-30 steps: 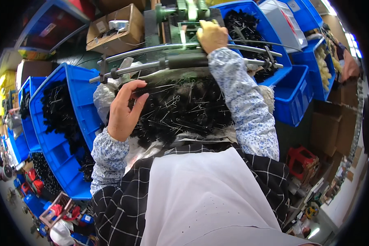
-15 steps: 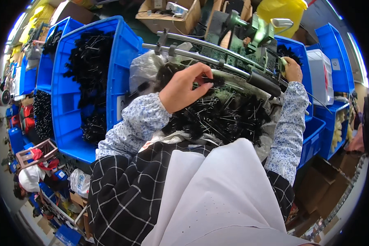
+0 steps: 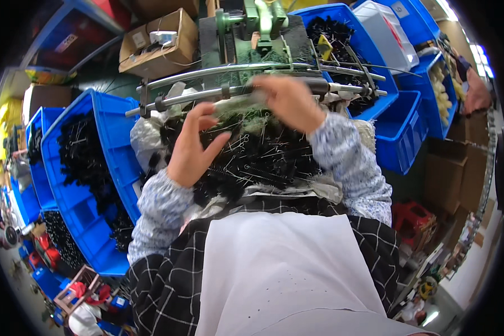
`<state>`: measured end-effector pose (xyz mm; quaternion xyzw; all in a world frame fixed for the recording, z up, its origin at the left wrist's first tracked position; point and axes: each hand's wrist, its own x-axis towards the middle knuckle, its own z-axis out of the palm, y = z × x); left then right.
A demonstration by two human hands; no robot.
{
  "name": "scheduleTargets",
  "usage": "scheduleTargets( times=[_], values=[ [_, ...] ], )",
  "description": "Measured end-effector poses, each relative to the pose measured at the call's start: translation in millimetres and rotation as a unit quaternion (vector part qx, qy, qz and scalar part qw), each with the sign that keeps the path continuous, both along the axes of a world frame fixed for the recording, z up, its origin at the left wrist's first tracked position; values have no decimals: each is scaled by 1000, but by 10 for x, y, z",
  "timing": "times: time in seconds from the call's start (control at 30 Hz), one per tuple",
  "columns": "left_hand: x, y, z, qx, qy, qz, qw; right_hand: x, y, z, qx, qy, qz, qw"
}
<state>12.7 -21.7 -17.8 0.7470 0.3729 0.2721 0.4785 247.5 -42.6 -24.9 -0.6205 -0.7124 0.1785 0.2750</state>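
A heap of small black-bristled wire brushes (image 3: 252,162) with looped wire ends lies in front of me. Over its left side is my left hand (image 3: 193,147), thumb and fingers apart, with nothing visible between them. My right hand (image 3: 295,103) is above the heap's far edge, close to the metal rods (image 3: 199,96) that run across there. Motion smears its fingertips, so whether they hold anything is unclear. Behind the rods stands a green machine (image 3: 263,28), its bed strewn with fine bristle scraps.
On the left, a blue bin (image 3: 92,246) holds many black brushes. Another blue bin (image 3: 369,103) with black brushes stands right of the machine, near a smaller blue bin (image 3: 400,131). A cardboard box (image 3: 159,45) sits at the far left. Plastic sheeting (image 3: 145,140) edges the heap.
My right hand has left the machine's right side and come in over the heap. My left hand has opened from a pinch. The view has swung toward the right.
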Motion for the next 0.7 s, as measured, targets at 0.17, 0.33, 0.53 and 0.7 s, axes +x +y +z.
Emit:
scheduleTargets(
  times=[0.17, 0.33, 0.53, 0.7],
  values=[
    [-371, -188, -87, 7, 255, -348, 902, 937, 493, -412, 64, -297, -238, 922],
    [-491, -284, -64, -43, 208, -233, 949, 1058, 600, -566, 69, -298, -239, 922],
    [-532, -184, 166, -110, 125, -147, 975, 1108, 649, -630, 82, -270, -223, 933],
    [-557, -26, 312, -88, 28, -40, 995, 1235, 767, -760, 112, -262, -212, 935]
  ],
)
